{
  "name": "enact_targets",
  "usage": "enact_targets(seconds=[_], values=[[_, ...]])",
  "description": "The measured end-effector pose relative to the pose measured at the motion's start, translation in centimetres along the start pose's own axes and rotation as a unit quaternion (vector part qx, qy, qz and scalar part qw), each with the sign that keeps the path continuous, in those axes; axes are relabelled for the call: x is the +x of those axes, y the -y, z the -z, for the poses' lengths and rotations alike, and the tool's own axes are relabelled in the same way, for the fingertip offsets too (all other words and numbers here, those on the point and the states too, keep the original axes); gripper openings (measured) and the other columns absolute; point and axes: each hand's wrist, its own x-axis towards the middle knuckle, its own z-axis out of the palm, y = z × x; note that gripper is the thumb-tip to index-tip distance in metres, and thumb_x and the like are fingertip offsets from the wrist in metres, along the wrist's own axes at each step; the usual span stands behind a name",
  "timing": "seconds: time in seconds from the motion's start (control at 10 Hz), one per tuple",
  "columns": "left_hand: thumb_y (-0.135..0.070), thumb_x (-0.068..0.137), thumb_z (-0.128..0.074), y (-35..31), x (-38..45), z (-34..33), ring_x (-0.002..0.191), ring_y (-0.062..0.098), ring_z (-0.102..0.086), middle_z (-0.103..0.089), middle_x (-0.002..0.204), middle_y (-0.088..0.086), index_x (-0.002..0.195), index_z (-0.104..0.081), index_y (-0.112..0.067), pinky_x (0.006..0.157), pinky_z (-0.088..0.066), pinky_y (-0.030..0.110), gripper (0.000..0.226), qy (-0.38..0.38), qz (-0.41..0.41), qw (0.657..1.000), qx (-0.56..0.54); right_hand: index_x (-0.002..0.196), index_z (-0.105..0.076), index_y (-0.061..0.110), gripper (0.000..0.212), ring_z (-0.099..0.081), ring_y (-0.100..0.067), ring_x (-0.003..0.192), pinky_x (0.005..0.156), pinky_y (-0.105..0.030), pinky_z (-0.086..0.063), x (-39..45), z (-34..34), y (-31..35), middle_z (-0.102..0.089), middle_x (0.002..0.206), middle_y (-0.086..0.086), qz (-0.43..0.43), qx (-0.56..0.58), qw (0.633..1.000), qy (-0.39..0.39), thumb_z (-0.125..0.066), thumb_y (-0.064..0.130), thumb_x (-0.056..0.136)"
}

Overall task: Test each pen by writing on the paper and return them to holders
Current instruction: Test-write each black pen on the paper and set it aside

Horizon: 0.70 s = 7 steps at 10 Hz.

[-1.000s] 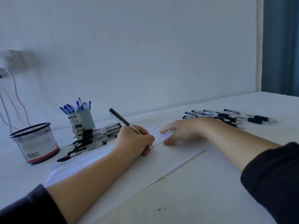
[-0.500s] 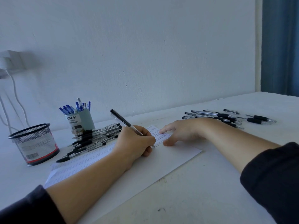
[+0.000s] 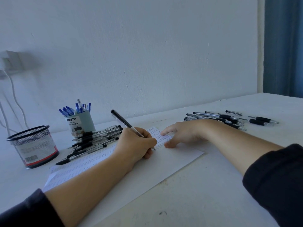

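My left hand [image 3: 136, 143] grips a black pen [image 3: 122, 121], its tip touching the white paper [image 3: 172, 163] that is covered with rows of small marks. My right hand [image 3: 183, 133] lies flat on the paper's far right corner, fingers spread, holding nothing. A pile of black pens [image 3: 93, 140] lies left of my left hand. More black pens [image 3: 229, 119] are scattered at the right behind my right forearm. A pale blue cup holder [image 3: 80, 123] holds several blue pens. A black mesh holder [image 3: 32, 146] stands at the far left; its inside is hidden.
The white table [image 3: 205, 194] runs against a white wall. White cables [image 3: 14, 102] hang from a wall socket at the far left. A blue curtain [image 3: 283, 46] hangs at the right edge.
My left hand and the pen have shifted very slightly right along the paper. My right hand stays in place.
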Motion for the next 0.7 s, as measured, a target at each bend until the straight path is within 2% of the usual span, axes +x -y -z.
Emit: enact_targets(seconds=[0.1, 0.2, 0.3, 0.4, 0.5, 0.6, 0.7], values=[[0.010, 0.073, -0.060, 0.0, 0.2, 0.3, 0.034, 0.014, -0.046, -0.054, 0.045, 0.009, 0.058, -0.058, -0.002, 0.039, -0.040, 0.018, 0.020, -0.016, 0.011, 0.999, -0.042, 0.139, -0.041, 0.042, 0.057, -0.036, -0.016, 0.135, 0.104, -0.028, -0.028, 0.0, 0.0, 0.0, -0.035, 0.149, 0.007, -0.003, 0.004, 1.000, 0.000, -0.063, 0.041, 0.087], [0.006, 0.083, -0.057, -0.2, 0.7, 1.0, 0.043, 0.014, -0.051, -0.058, 0.056, 0.010, 0.063, -0.057, -0.003, 0.039, -0.041, 0.021, 0.022, -0.040, 0.046, 0.981, -0.182, 0.139, -0.041, 0.042, 0.055, -0.034, -0.016, 0.136, 0.103, -0.029, -0.026, -0.1, 0.1, -0.1, -0.034, 0.150, 0.008, -0.004, -0.006, 1.000, 0.000, -0.062, 0.043, 0.088], [-0.005, 0.086, -0.053, -0.6, 1.0, 1.7, 0.053, 0.015, -0.052, -0.060, 0.062, 0.006, 0.066, -0.058, -0.008, 0.046, -0.043, 0.025, 0.021, -0.072, 0.093, 0.961, -0.250, 0.139, -0.041, 0.043, 0.055, -0.034, -0.016, 0.136, 0.101, -0.029, -0.026, -0.1, 0.1, -0.2, -0.034, 0.149, 0.009, -0.004, -0.010, 1.000, 0.000, -0.061, 0.043, 0.088], [-0.006, 0.089, -0.047, -1.0, 1.2, 2.7, 0.048, 0.014, -0.045, -0.057, 0.057, 0.004, 0.075, -0.057, -0.009, 0.044, -0.036, 0.023, 0.018, -0.113, 0.086, 0.959, -0.246, 0.137, -0.041, 0.044, 0.055, -0.033, -0.016, 0.136, 0.105, -0.031, -0.026, 0.0, 0.0, -0.2, -0.033, 0.150, 0.009, -0.005, -0.002, 1.000, 0.003, -0.063, 0.044, 0.087], [-0.015, 0.099, -0.042, -1.1, 1.6, 3.3, 0.035, 0.011, -0.030, -0.044, 0.048, 0.002, 0.090, -0.052, -0.015, 0.034, -0.022, 0.019, 0.013, -0.148, 0.071, 0.954, -0.249, 0.138, -0.041, 0.043, 0.056, -0.034, -0.016, 0.136, 0.109, -0.032, -0.027, 0.1, 0.0, -0.3, -0.034, 0.150, 0.009, -0.001, 0.002, 1.000, 0.007, -0.063, 0.042, 0.087], [-0.028, 0.102, -0.039, -1.0, 1.6, 3.3, 0.030, 0.010, -0.024, -0.040, 0.041, 0.001, 0.098, -0.049, -0.016, 0.034, -0.018, 0.017, 0.017, -0.147, 0.069, 0.950, -0.268, 0.138, -0.041, 0.042, 0.056, -0.034, -0.017, 0.135, 0.111, -0.033, -0.027, 0.3, 0.0, -0.2, -0.034, 0.149, 0.008, -0.001, 0.009, 1.000, 0.009, -0.064, 0.041, 0.087], [-0.024, 0.102, -0.034, -1.0, 1.4, 3.2, 0.036, 0.013, -0.028, -0.041, 0.039, 0.001, 0.093, -0.049, -0.018, 0.037, -0.021, 0.019, 0.018, -0.144, 0.063, 0.954, -0.255, 0.137, -0.041, 0.045, 0.056, -0.033, -0.016, 0.136, 0.112, -0.035, -0.026, 0.4, 0.0, -0.3, -0.033, 0.150, 0.009, -0.001, 0.003, 1.000, 0.010, -0.064, 0.043, 0.086]])
